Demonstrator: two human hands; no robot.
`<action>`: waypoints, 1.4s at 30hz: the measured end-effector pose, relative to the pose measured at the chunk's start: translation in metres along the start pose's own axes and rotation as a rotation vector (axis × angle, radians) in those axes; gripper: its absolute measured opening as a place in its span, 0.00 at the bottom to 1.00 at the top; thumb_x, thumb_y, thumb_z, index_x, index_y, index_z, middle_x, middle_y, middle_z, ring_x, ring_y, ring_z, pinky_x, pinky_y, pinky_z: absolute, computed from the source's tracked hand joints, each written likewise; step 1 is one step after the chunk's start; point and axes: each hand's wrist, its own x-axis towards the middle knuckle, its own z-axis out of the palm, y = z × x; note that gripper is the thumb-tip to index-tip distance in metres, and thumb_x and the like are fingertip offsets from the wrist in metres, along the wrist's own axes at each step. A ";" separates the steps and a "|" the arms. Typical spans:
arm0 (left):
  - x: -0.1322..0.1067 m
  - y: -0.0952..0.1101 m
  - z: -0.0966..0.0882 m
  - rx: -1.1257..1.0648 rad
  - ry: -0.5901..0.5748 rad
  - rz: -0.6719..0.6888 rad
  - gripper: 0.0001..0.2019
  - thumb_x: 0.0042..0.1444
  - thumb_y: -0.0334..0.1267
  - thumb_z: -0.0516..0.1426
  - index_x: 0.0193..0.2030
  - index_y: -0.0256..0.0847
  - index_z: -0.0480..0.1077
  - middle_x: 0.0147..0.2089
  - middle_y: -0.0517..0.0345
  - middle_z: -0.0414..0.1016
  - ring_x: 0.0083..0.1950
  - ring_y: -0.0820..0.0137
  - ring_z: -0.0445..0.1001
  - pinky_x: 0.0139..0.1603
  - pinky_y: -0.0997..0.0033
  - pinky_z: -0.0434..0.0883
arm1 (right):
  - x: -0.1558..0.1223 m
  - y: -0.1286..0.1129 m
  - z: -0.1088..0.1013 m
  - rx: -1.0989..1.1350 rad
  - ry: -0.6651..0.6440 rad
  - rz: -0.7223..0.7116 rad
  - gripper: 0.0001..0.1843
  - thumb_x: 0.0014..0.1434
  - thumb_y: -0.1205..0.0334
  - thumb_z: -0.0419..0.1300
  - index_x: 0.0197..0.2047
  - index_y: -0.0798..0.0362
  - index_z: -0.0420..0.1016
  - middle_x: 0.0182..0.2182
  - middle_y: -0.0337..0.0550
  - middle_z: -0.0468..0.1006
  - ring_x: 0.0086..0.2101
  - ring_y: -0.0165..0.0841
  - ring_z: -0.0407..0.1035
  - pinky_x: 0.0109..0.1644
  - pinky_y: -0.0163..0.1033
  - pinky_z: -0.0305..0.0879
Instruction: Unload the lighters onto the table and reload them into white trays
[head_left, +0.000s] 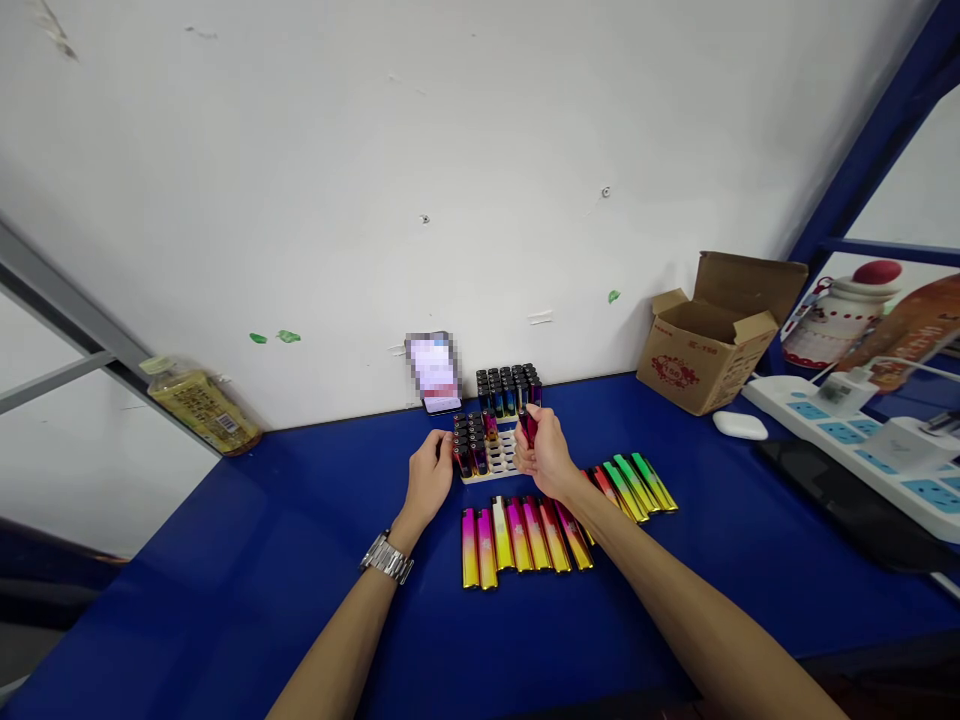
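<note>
"Against the white wall (375,150), what bounds the work area?" asks the first technician.

"The blue table (225,560) ends at that wall," the second replies. "Open surface lies left of the left hand (429,482), as far as a bottle (201,408) leaning at the wall. To the right, a cardboard box (712,345), a small white case (739,425) and a power strip (855,440) take up the room."

"Containers and contents?"

"A pale slotted tray (491,478) stands between the hands. Its left columns hold upright lighters (471,445) with black tops; its right cells are bare. A second tray (508,388), filled, stands just behind it. The box stands open; its contents cannot be seen."

"Hand states?"

"The left hand has its fingers curled against the tray's left edge; whether they grip it cannot be told. The right hand (546,455) pinches one lighter (527,425) upright above the bare cells."

"Appearance?"

"Glossy red-to-magenta body, dark top. A row of loose lighters (525,535), pink fading to yellow, lies flat on the near side of the tray. A second row (630,485), with green and red bodies, lies right of the right wrist."
</note>
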 end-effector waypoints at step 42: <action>0.000 0.001 0.002 -0.041 0.018 0.009 0.15 0.62 0.45 0.44 0.32 0.42 0.66 0.30 0.59 0.74 0.33 0.67 0.71 0.35 0.70 0.64 | 0.020 0.018 -0.024 -0.888 -0.162 -0.660 0.07 0.63 0.56 0.49 0.35 0.49 0.61 0.20 0.35 0.70 0.23 0.33 0.69 0.30 0.36 0.62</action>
